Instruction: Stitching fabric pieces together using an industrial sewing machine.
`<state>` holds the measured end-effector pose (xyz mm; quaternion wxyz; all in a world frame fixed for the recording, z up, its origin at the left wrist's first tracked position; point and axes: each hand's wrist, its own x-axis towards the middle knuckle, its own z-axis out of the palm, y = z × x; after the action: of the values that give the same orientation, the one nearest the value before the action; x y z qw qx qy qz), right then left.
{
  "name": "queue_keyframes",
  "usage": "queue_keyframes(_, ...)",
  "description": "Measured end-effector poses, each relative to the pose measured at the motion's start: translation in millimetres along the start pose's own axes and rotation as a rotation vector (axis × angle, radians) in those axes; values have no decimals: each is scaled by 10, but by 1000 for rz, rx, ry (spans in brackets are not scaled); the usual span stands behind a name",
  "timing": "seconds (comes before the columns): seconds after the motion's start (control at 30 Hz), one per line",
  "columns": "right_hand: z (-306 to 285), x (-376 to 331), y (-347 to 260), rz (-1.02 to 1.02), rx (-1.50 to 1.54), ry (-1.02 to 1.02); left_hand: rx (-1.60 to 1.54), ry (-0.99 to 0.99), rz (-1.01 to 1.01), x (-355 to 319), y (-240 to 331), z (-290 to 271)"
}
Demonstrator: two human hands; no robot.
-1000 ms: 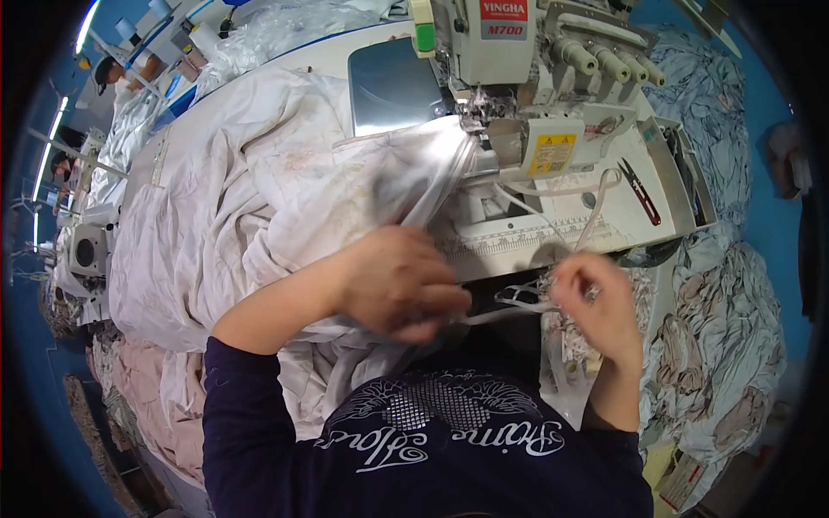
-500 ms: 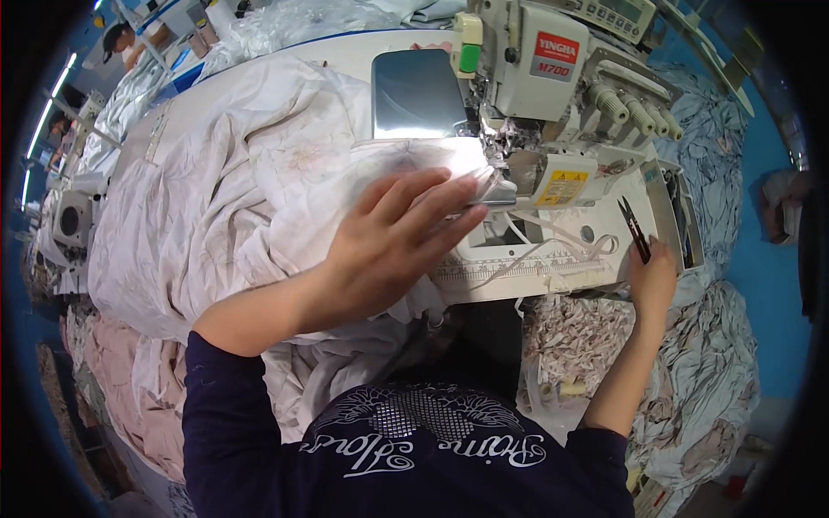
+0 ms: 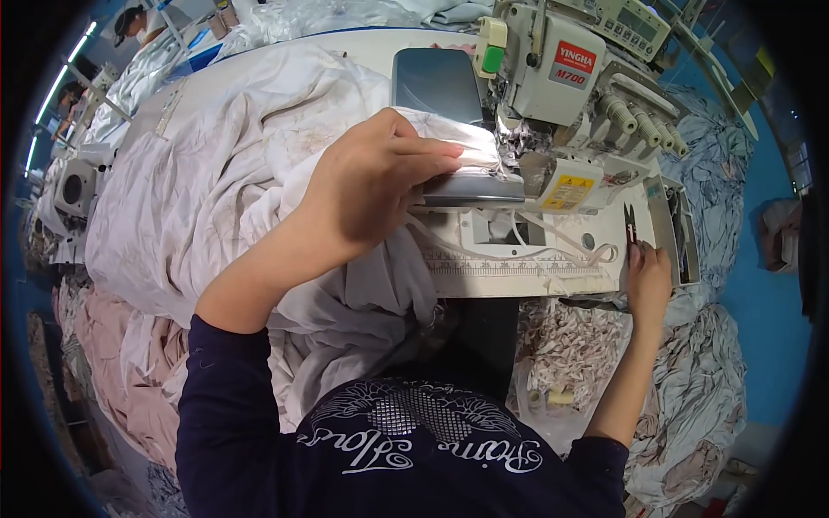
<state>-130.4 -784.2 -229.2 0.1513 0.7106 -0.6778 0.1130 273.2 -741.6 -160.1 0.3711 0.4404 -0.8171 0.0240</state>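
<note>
My left hand (image 3: 373,186) lies flat on a bunch of white fabric (image 3: 259,173), pressing its edge (image 3: 466,151) against the sewing machine's (image 3: 570,95) needle area. My right hand (image 3: 649,274) rests at the right end of the machine bed (image 3: 518,250), its fingertips on a small pair of black thread snips (image 3: 629,223) that lies on the bed. A thin white tape (image 3: 553,246) trails across the bed between the hands.
A grey panel (image 3: 436,82) stands behind the fabric. Piles of pale patterned cloth (image 3: 699,388) fill the right side and pink cloth (image 3: 121,354) the lower left. Other machines (image 3: 73,186) and a person (image 3: 129,22) are at the far left.
My left hand has pushed the white fabric up toward the needle. My right hand has moved from in front of me out to the right end of the bed, at the snips.
</note>
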Motion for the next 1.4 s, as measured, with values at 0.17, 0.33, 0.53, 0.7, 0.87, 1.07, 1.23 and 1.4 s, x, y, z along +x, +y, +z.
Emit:
queue_keyframes(0.17, -13, -35, -13, -46, 119, 21, -45, 60, 13, 2, -29, 17)
queue_keyframes(0.33, 97, 14, 106, 45, -71, -63, -50, -4, -3, 25, -38, 0)
queue_keyframes(0.53, 133, -54, 204, 253, 112, -90, -96, 97, -53, -42, -130, -6)
queue_keyframes(0.7, 275, -157, 567, 331, 953, 112, 13, 62, -53, -113, -247, -161)
queue_keyframes(0.87, -169, -338, 202, 550, 1355, -57, 18, 73, -50, -244, -260, -196)
queue_keyframes(1.07, -341, -444, -153, 698, 1770, -61, -70, 100, 29, -282, -272, -158)
queue_keyframes(1.23, -72, -318, -289, 443, 1200, -24, -33, 87, 57, -306, -257, -130)
queue_keyframes(1.4, -71, -398, -357, 29, 176, 268, -134, 54, 59, -291, -162, -136)
